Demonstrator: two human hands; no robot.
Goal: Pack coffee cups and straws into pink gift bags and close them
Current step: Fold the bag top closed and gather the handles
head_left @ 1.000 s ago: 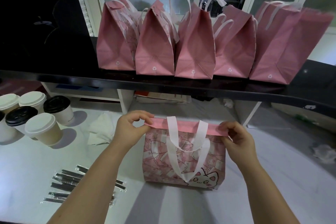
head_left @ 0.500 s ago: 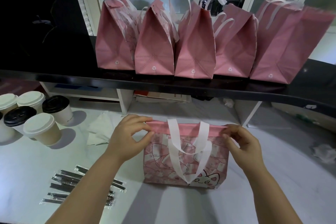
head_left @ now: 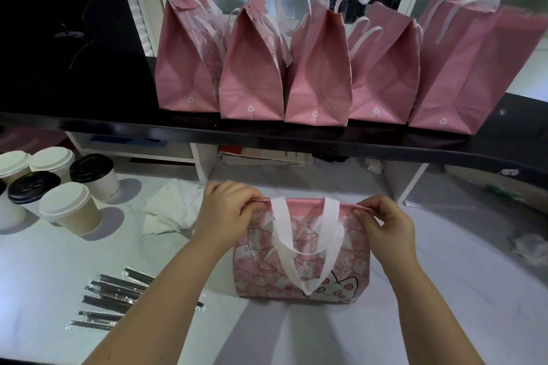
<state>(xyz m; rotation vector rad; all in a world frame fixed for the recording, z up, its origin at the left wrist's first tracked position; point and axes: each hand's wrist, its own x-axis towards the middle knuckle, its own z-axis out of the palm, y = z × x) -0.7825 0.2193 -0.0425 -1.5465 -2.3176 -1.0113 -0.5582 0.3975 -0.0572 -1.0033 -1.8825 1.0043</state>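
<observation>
Pink cat bag: left hand, right hand pinching.

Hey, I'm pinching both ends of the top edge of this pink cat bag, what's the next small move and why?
Probably slide both pinches inward along the top edge, pressing it shut toward the middle. Your left hand and right hand grip only its two ends, the bag stands upright on the table, and the stretch between the handles has no fingers on it yet.

The pink gift bag is matt non-woven cloth — the shelf glossy black, the straws in shiny clear plastic wrappers.
</observation>
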